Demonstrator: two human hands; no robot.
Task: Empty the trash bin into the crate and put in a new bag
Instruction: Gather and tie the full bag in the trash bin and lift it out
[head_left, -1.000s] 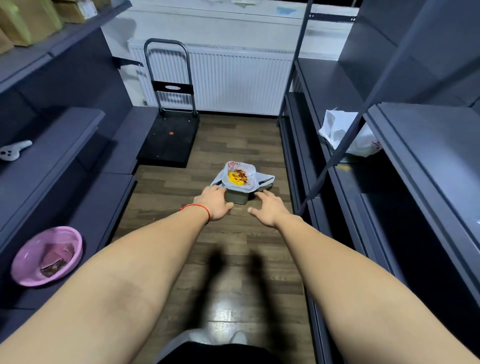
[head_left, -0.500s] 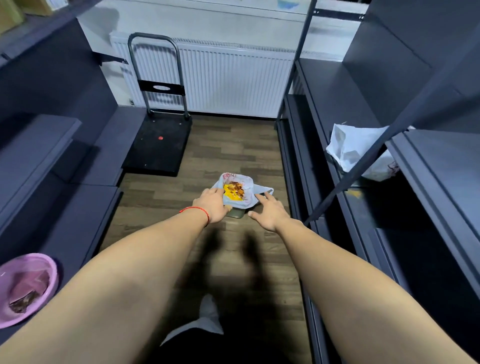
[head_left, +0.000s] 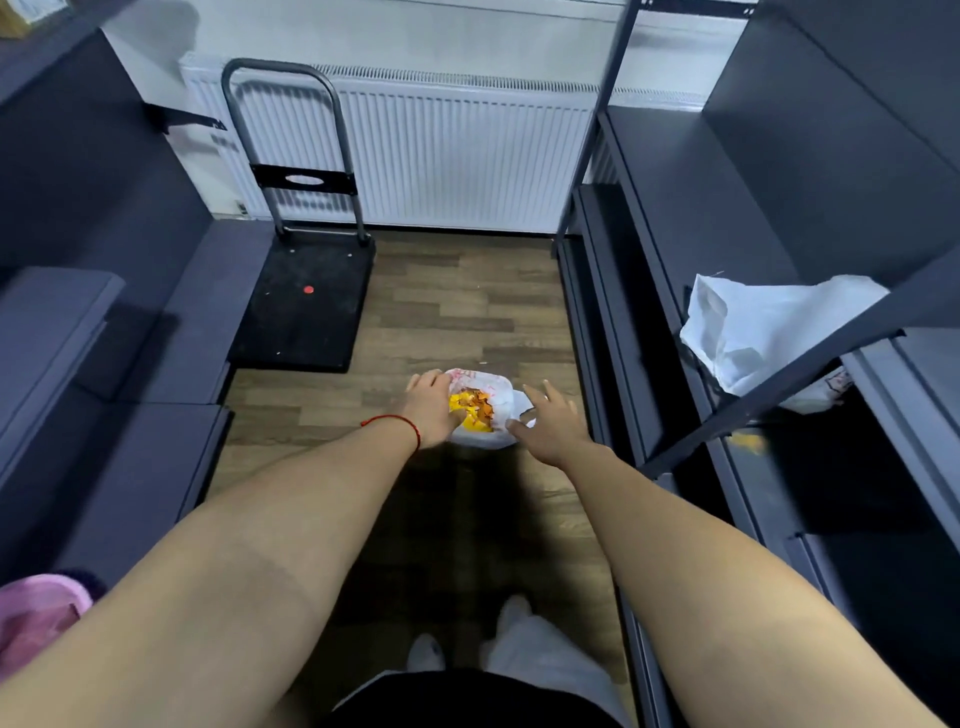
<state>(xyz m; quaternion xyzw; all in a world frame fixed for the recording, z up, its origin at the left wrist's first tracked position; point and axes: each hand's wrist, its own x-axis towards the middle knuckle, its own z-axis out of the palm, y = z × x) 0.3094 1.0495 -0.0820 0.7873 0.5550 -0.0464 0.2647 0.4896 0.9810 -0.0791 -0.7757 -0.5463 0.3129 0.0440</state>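
Note:
A small trash bin lined with a white plastic bag (head_left: 493, 434) stands on the wooden floor in the aisle, with yellow and orange scraps (head_left: 475, 408) inside. My left hand (head_left: 431, 408), with a red cord at the wrist, rests on the bag's left rim with its fingers curled over the edge. My right hand (head_left: 553, 423) is at the bag's right side, fingers spread, touching or just off the bag's edge. The bin's body is hidden under the bag and my hands. No crate is in sight.
Dark grey shelving lines both sides of the aisle. A loose white plastic bag (head_left: 763, 332) lies on a right-hand shelf. A black platform trolley (head_left: 306, 306) stands at the far left before a white radiator (head_left: 457, 156). A pink bowl (head_left: 36, 618) sits low left.
My view has moved closer and now looks more steeply down on the bin. My left hand has shifted from beside the bin onto the bag's rim. My right hand's fingers have spread.

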